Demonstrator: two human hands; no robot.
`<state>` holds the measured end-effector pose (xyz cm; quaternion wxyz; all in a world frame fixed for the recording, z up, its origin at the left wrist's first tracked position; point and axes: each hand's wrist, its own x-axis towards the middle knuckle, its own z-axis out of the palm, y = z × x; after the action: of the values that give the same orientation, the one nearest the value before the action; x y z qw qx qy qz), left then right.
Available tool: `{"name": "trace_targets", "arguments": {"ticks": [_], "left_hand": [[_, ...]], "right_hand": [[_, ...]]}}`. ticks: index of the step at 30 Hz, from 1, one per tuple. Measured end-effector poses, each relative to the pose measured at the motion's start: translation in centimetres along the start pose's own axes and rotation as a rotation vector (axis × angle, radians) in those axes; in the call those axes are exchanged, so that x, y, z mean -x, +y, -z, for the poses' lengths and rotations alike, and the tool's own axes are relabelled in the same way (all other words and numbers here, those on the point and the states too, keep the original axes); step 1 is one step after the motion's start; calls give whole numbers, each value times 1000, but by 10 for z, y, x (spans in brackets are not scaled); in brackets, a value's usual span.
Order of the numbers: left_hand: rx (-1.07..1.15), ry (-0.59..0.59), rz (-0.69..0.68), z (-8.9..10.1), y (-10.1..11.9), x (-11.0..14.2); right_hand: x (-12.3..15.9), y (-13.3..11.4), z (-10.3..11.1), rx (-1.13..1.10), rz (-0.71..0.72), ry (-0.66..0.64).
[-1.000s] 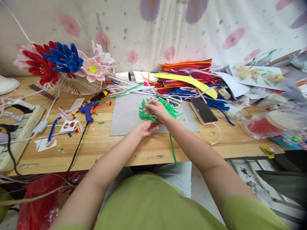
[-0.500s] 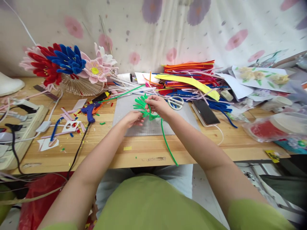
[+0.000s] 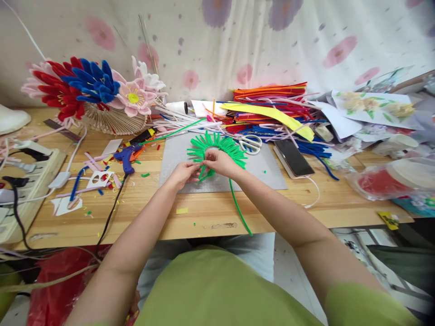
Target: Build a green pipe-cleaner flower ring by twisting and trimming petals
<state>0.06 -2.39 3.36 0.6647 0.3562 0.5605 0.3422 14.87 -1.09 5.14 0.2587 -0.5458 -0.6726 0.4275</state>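
A green looped pipe-cleaner fringe (image 3: 217, 141) curves in a ring over the grey cutting mat (image 3: 268, 177). My left hand (image 3: 186, 174) is closed on its left lower end, thumb and fingers pinched together. Just right of it, my right hand (image 3: 219, 162) pinches the same green pipe cleaner inside the ring, covering part of it. One long green tail (image 3: 240, 209) hangs from below my right wrist to the table's front edge. White-handled scissors (image 3: 251, 144) lie near the fringe's right side.
A blue glue gun (image 3: 126, 157) and scraps lie at the left, near a power strip (image 3: 37, 185). Behind the mat are bundled pipe cleaners (image 3: 272, 97) in several colours. A phone (image 3: 292, 157) rests at the right. Fuzzy flowers (image 3: 93, 83) stand at the back left.
The green fringe has opened out from a bunched shape into a wide ring on the mat. My right hand has moved slightly down, close to my left. The view has shifted a little.
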Motion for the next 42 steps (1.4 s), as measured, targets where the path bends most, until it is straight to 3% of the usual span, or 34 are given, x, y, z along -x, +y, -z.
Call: {"name": "trace_targets", "arguments": {"ticks": [4,13,22,27,32,38,42], "left_hand": [[43,25,20,-2,-1,1],[53,43,7,0,-1,0],[-9,46,-55,-3,-4,3],[89,35,-25,-1,-2,2],[41,47,-44,-3,-5,2],[60,-58,16,1,-5,5],[22,31,-2,5,-1,1]], "right_hand": [[-2,0,-1,-149,-80,0],[1,4,3,465,-69,-76],[3,-3,-1,602,15,-112],[4,3,-4,530,71,-57],[6,8,-10,381,130,-13],[5,11,-9,368,139,-39],[3,13,-9,353,112,-12]]}}
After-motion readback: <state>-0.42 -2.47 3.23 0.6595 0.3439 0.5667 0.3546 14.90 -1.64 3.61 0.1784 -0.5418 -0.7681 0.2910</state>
